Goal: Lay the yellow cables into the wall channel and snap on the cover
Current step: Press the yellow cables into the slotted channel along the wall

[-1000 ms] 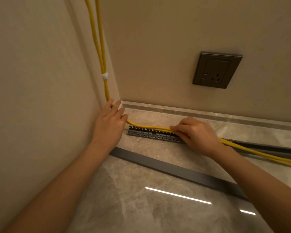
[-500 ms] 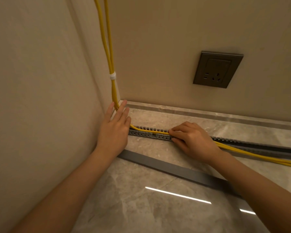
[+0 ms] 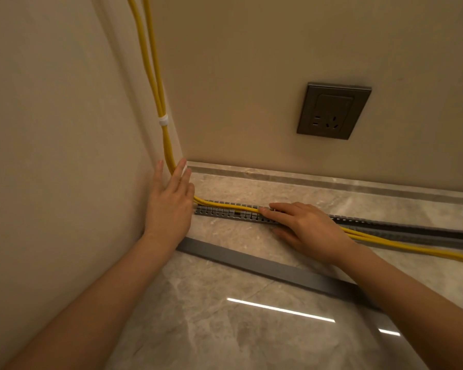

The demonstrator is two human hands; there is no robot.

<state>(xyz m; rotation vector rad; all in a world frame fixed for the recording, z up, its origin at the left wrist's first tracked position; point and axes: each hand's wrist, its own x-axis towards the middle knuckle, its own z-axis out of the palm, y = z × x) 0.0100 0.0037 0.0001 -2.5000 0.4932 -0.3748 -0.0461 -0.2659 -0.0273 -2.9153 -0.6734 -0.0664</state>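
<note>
Two yellow cables (image 3: 155,76) hang down the corner, bound by a white tie (image 3: 163,120), then bend along the floor into a grey slotted channel (image 3: 222,211) lying on the stone surface. My left hand (image 3: 169,204) rests flat in the corner with fingers spread, the cables passing between its fingers at the bend. My right hand (image 3: 305,228) lies on the channel with fingers stretched out, pressing the cables down into it. Right of that hand the cables (image 3: 412,245) run out over the channel's near side. A long grey cover strip (image 3: 265,268) lies loose in front of the channel.
A dark wall socket (image 3: 333,111) sits on the back wall above the channel. A pale stone skirting (image 3: 305,180) runs along the wall's foot. The left wall stands close beside my left arm. Glossy stone floor (image 3: 251,329) reflects a ceiling light.
My left hand has slid further into the corner onto the cable bend. My right hand has flattened on the channel, and the cables now lie lower in its left part.
</note>
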